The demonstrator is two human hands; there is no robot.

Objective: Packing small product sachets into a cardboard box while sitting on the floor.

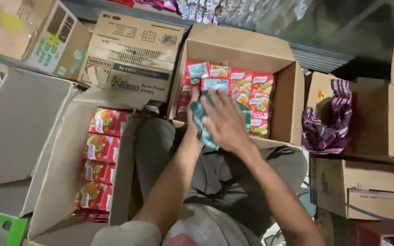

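Two hands meet over the near edge of an open box (292, 98), and much of what they hold is covered. The right hand (226, 120) lies flat on top, fingers spread and slightly blurred, pressing down on a bundle of green sachets (201, 123). Only the bundle's left edge and lower corner show, teal-green and glossy; how many sachets it has cannot be told. The left hand (192, 116) is almost wholly hidden beneath the bundle and the right hand, with only a thumb edge and wrist in view, so its grip cannot be made out.

Just beyond the hands, inside the box, red sachets (254, 98) stand packed in rows, a few green ones among them. Well to the left of the hands, a second box (55, 182) holds a column of red packs (99, 164). To the right, a purple striped bag (329, 120) slumps, partly in shadow.
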